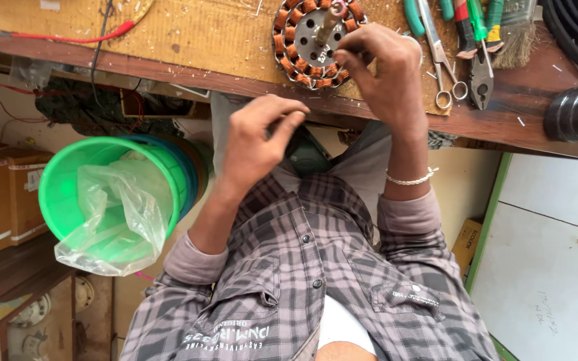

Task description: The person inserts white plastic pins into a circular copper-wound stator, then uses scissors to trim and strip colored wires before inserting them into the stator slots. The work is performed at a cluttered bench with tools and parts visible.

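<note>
The fingers of the right hand (384, 70) are bunched together and pinch at the edge of the round motor part (314, 41), right on its copper coils (282, 41). What sits between the fingertips is too small to see. The left hand (262, 142) hangs lower, in front of the bench edge, with its thumb pressed against its curled fingers. I cannot tell if it holds anything.

The round motor part lies flat on the wooden bench (188, 40), close to the front edge, with a metal rod (329, 20) sticking up from its middle.

What could go wrong? A hard pull could drag the part toward the edge, and it might tip off the bench, because no hand holds it down flat. If there is thin wire in the pinch, a sharp tug could snap it or scrape a coil. The scissors (439, 60) and pliers (482, 77) lie just beside the right wrist, so a quick swing could knock them.

Under the bench on the left is a green bucket (68, 194) with a crumpled clear plastic bag (112, 220) in it — nothing else shows inside. It sits in other buckets, one of them blue. Further left are brown cardboard boxes (5, 200), shut, so their insides are hidden.
</note>
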